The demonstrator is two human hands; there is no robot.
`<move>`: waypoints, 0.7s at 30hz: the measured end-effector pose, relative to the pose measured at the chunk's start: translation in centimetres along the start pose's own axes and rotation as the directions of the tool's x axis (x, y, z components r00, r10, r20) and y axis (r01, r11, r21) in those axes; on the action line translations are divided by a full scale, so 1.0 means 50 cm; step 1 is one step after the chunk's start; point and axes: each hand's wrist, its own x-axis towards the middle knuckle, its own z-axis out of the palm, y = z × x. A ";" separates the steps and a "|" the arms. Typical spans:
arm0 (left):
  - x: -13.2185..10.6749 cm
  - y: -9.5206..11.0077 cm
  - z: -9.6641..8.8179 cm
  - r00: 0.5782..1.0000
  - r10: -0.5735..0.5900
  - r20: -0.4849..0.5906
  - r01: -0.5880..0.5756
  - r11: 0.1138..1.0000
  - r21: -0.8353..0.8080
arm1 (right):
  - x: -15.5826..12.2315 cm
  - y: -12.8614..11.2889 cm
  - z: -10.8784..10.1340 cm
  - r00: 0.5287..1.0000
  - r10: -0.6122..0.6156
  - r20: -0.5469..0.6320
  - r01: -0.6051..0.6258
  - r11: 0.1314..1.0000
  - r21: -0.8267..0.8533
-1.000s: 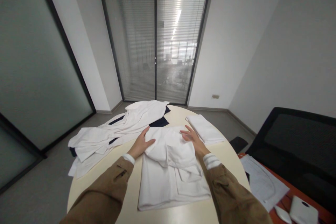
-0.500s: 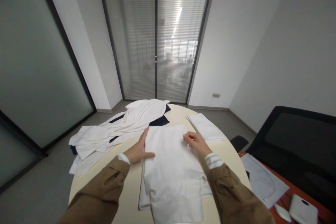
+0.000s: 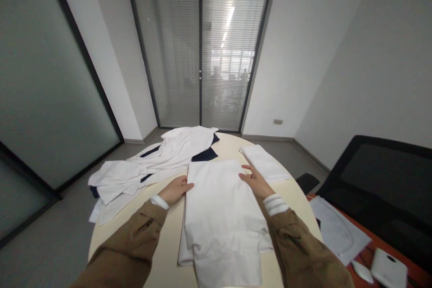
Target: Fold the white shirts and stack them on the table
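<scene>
OK, status: we're working at a round cream bench [image 3: 158, 252] with both bare hands well apart and open, neither one clamped on anything. Our left hand [image 3: 175, 190] is resting against the left edge of a white garment [image 3: 219, 216], fingers loosely curled. Our right hand [image 3: 257, 182] is sitting at the garment's far right edge, fingers spread.

The garment is lying flat on the near half of the bench, between our hands, as a long layered rectangle. Its near end is running out of view at the bottom of the frame. It's looking partly folded to us, with the edges not fully squared.

Progress, going by the lay: we're counting one piece as done, a neat folded white stack [image 3: 263, 162] sitting on the far right of the bench, just beyond our right hand. Not folded yet is a loose heap of white garments [image 3: 168, 153] on the far left, showing navy lining [image 3: 204, 155] and spilling over the bench edge.

Around us, a paper sheet [image 3: 337, 229], a computer mouse [image 3: 362, 272] and a white device [image 3: 389, 269] are lying on an orange desk [image 3: 367, 252] to the right. A black mesh chair back [image 3: 384, 175] is standing beyond them, and a glass door with blinds [image 3: 200, 54] is facing us across the room.
</scene>
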 end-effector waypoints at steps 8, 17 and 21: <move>0.002 -0.012 -0.011 0.985 0.052 0.166 -0.050 0.999 -0.014 | -0.021 -0.004 -0.030 0.972 0.083 0.221 -0.092 0.995 0.031; -0.014 0.005 -0.004 0.976 0.033 0.214 -0.032 0.999 -0.005 | -0.037 -0.024 -0.039 0.938 -0.006 0.347 0.009 1.000 -0.008; -0.009 -0.004 0.006 0.998 0.048 -0.036 -0.049 0.999 -0.016 | -0.038 -0.029 -0.035 0.950 -0.065 0.304 0.069 0.998 -0.002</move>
